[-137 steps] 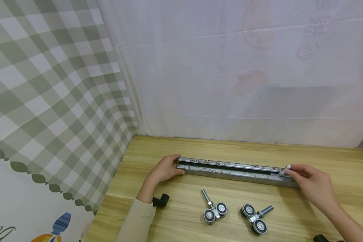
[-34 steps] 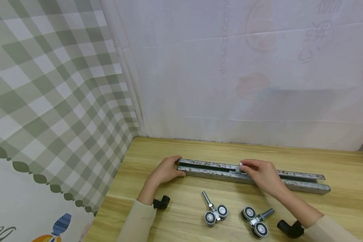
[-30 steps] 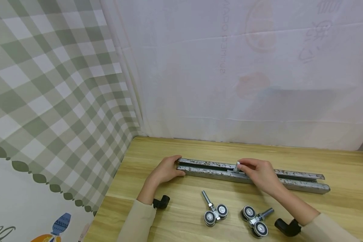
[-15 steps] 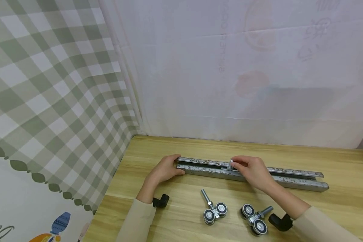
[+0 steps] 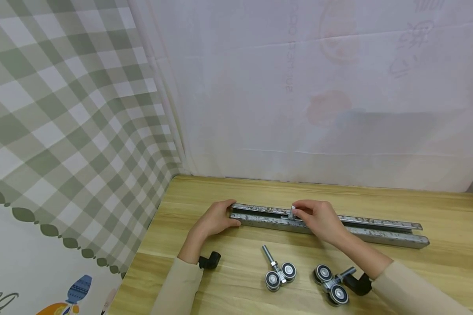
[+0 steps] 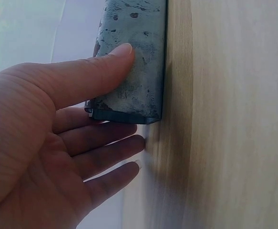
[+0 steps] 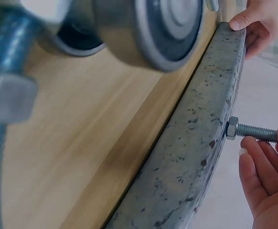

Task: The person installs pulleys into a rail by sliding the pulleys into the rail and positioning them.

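Observation:
A rust-specked steel channel track lies on the table, its slot facing up. My left hand grips its left end; in the left wrist view the thumb presses the side of the track while the other fingers reach past its end. Near the middle of the track, my right hand pinches a threaded bolt that stands up from the slot. The right wrist view shows the hex nut on this bolt right at the slot; whatever carries it inside the track is hidden.
In front of the track, two roller trolleys with threaded stems lie on the wooden table: one trolley in the middle, the other trolley further right. A checked cloth hangs at the left, and a white cloth behind.
My right hand has slid the bolt left along the slot, from near the track's right end to about its middle. The left hand keeps its grip on the left end.

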Motion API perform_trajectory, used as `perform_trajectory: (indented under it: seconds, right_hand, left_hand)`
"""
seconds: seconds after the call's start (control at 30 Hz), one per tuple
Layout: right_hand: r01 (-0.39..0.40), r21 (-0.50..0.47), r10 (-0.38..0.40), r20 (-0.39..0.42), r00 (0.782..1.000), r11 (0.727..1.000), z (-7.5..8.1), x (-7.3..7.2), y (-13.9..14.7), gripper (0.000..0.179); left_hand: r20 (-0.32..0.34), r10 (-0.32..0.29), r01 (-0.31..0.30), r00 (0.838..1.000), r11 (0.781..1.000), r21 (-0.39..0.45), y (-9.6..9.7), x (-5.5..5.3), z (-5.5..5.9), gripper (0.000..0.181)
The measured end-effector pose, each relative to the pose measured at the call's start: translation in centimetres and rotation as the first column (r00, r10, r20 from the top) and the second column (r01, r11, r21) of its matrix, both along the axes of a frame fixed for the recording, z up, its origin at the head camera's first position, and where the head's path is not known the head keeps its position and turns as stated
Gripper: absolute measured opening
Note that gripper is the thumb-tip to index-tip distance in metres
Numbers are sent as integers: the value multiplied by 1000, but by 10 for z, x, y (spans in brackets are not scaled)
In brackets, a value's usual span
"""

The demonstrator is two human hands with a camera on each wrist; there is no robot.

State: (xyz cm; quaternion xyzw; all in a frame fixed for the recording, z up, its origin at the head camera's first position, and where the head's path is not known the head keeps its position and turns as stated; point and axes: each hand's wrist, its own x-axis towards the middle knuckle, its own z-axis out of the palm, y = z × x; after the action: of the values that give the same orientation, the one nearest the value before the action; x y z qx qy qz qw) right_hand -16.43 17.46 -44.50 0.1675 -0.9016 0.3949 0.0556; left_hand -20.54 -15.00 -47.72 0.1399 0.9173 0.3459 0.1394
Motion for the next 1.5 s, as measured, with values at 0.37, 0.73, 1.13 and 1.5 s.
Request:
perform_trajectory:
  seconds: [0.37, 0.73, 1.13, 1.5]
  right_hand:
    - [-49, 10, 49, -13, 999, 999, 3, -6, -14, 21]
    - [-94, 25, 95, -12, 995, 995, 1, -13, -32, 18]
    - [-142, 47, 143, -35, 989, 989, 3, -18, -48, 15]
    - [-136, 30, 137, -28, 990, 990, 3, -20, -61, 18]
  left_hand:
    - [4, -7, 7, 1000, 1000, 3, 1, 0, 0, 75]
    - [0, -12, 12, 1000, 1000, 3, -1, 0, -1, 75]
    - [-1, -7, 7, 1000, 1000, 7, 0, 0, -1, 75]
    - [-5, -3, 3, 1000, 1000, -3, 1, -2, -1, 76]
